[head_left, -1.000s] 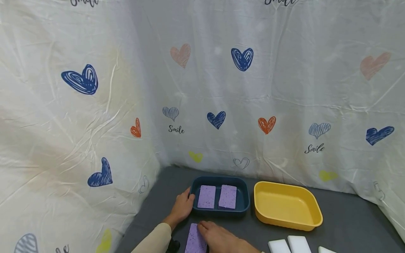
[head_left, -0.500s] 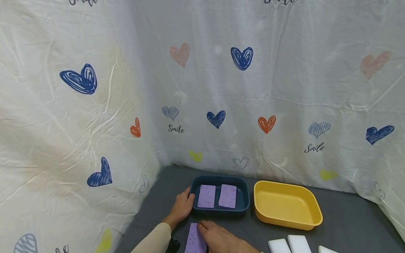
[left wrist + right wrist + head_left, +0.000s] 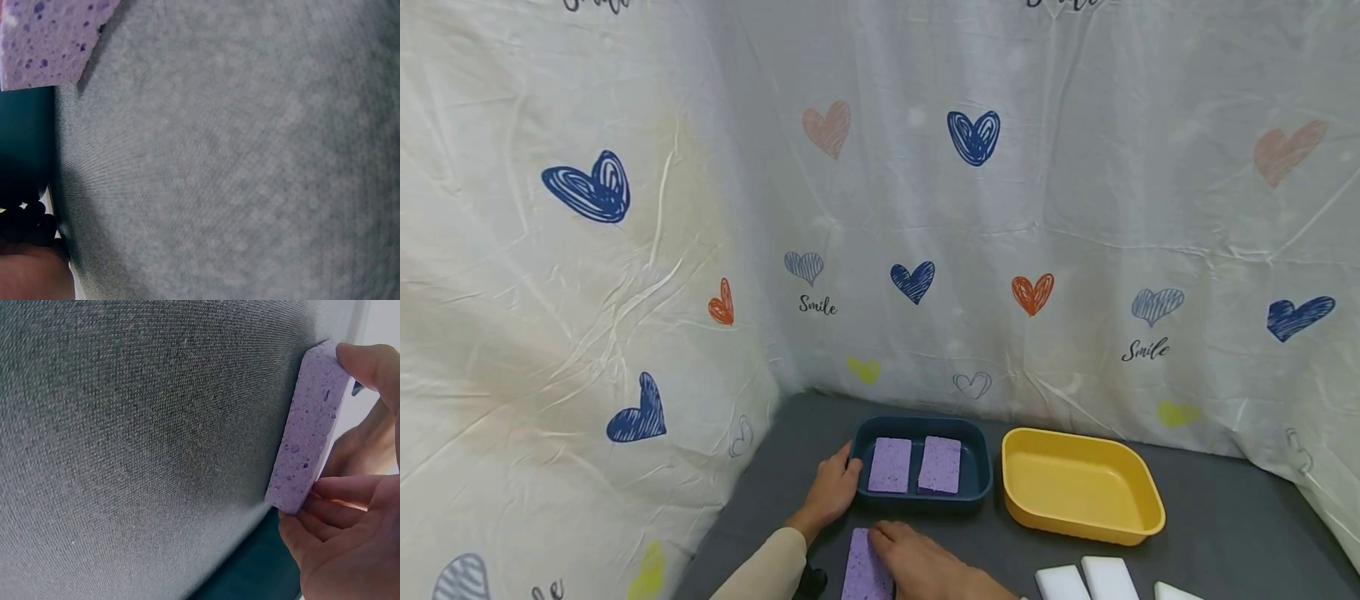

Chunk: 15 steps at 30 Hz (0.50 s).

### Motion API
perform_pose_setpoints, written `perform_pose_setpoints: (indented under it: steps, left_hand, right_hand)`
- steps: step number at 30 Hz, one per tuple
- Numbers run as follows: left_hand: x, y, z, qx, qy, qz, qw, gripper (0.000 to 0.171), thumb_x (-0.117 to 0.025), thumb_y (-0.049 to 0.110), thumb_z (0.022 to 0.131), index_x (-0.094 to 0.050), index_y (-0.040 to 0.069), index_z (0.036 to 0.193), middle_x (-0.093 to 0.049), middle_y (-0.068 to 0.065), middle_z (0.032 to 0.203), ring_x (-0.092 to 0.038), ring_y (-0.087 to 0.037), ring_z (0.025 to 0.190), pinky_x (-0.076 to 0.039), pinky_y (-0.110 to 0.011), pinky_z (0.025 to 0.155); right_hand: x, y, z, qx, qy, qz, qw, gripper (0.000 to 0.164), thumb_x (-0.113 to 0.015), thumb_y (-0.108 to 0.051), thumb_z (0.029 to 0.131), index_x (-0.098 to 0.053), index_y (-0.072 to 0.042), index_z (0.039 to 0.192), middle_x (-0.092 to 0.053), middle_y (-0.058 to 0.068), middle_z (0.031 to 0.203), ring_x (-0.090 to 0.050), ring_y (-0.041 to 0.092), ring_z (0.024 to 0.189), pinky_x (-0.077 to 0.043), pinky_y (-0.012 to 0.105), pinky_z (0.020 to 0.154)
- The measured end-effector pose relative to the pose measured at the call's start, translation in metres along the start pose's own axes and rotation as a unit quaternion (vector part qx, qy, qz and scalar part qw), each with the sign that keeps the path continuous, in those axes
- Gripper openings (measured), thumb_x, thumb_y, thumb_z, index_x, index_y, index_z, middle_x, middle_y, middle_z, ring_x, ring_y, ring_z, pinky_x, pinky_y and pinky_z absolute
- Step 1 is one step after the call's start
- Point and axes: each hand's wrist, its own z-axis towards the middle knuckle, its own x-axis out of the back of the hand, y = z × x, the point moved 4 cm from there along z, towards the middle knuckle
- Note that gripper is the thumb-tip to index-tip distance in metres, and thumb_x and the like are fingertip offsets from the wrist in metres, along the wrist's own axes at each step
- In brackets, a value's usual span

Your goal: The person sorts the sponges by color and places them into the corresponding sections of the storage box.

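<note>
My left hand (image 3: 833, 487) grips the left end of a dark blue tray (image 3: 925, 503), thumb at its rim. Inside the tray lie two purple speckled sponges, a left one (image 3: 889, 465) and a right one (image 3: 939, 465), side by side with a gap between. In front of the tray, my right hand (image 3: 928, 565) holds a third purple sponge (image 3: 862, 568). The right wrist view shows this sponge (image 3: 309, 428) pinched between the thumb at one end and fingertips at the other, close over the grey cloth. Part of the left hand (image 3: 34, 272) shows beside the tray wall (image 3: 25, 137).
A yellow tray (image 3: 1078, 477) with nothing in it stands right of the blue one. Several white blocks (image 3: 1108, 578) lie at the front right, partly cut off by the frame. A grey cloth (image 3: 1217, 508) covers the table, and a heart-print curtain (image 3: 970, 333) hangs behind.
</note>
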Motion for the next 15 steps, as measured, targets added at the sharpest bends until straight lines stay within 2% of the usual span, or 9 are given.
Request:
perform_pose_setpoints:
  steps: [15]
  left_hand:
    - [-0.002, -0.004, 0.003, 0.002, 0.004, 0.009, 1.0000, 0.044, -0.050, 0.016, 0.110, -0.062, 0.003, 0.150, -0.072, -0.022, 0.142, -0.070, -0.039, 0.129, -0.052, -0.063, 0.113]
  right_hand:
    - [0.006, 0.000, -0.011, 0.009, 0.004, -0.011, 1.000, 0.096, -0.086, -0.065, 0.087, -0.052, -0.015, 0.161, -0.054, 0.000, 0.163, -0.056, 0.013, 0.143, -0.051, 0.041, 0.120]
